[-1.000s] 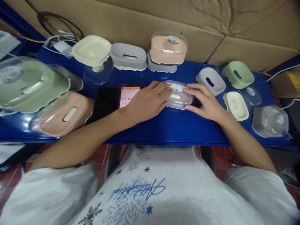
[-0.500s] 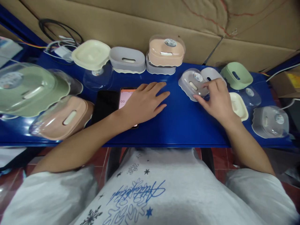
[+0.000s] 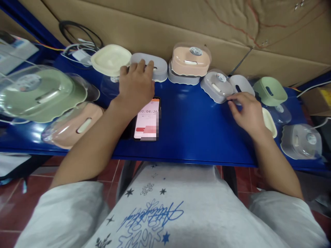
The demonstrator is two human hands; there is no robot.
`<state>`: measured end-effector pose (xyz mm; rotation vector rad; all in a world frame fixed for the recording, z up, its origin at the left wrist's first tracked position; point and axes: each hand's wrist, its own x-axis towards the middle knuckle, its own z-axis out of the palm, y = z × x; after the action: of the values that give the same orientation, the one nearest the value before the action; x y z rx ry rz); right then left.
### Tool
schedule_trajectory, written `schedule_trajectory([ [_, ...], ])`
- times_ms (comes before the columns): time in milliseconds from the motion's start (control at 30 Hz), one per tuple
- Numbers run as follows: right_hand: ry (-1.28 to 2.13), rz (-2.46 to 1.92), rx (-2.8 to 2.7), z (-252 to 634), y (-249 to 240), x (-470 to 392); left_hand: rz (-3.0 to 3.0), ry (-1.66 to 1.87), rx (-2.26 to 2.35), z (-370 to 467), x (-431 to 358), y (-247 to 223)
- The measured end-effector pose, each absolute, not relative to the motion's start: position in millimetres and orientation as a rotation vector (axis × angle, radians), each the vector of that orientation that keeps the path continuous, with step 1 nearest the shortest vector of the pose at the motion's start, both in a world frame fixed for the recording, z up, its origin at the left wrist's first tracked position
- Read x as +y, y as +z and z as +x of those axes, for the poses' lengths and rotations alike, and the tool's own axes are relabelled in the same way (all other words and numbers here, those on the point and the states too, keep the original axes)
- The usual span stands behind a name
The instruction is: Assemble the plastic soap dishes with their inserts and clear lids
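Observation:
My left hand (image 3: pixel 137 82) is over the front left of a grey slotted plastic box (image 3: pixel 161 67), fingers stretched toward its top; whether they touch it I cannot tell. Just left of it is a cream plastic tray (image 3: pixel 111 59). A phone (image 3: pixel 146 119) showing a running timer lies below the wrist. My right hand (image 3: pixel 245 112) is by the right front edge of a grey box with a clear lid (image 3: pixel 216 86), thumb and forefinger slightly apart with nothing seen between them. Behind its fingers stands a light grey slotted part (image 3: pixel 241 84).
A peach lidded box (image 3: pixel 191 60) sits on a grey one at the back. Green slotted part (image 3: pixel 270 90), cream tray (image 3: pixel 269 122) and grey lidded box (image 3: pixel 301 141) are at right. Large green (image 3: pixel 43 93) and peach (image 3: pixel 74 124) lidded boxes are at left. Cables (image 3: pixel 80 44) lie behind.
My left hand has moved left and back from above the phone to the grey slotted box. The grey lidded box has shifted back toward the stacked boxes, and my right hand has come off it.

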<state>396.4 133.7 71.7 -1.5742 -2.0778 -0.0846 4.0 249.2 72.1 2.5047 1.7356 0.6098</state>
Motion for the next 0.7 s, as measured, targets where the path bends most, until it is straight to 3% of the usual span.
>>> schedule_trajectory([
  [133, -0.192, -1.604, -2.04, 398.5, 77.8, 132.0, 2.519, 0.719, 1.739, -4.6, 253.8, 67.3],
  [333, -0.14, -1.579, -2.099, 390.3, 74.5, 130.2, 2.473, 0.498, 1.844, -4.4, 264.1, 67.7],
  [700, -0.033, -1.57, -2.115, 384.3, 69.6, 129.4, 2.544, 0.712, 1.581, -6.4, 258.3, 60.6],
])
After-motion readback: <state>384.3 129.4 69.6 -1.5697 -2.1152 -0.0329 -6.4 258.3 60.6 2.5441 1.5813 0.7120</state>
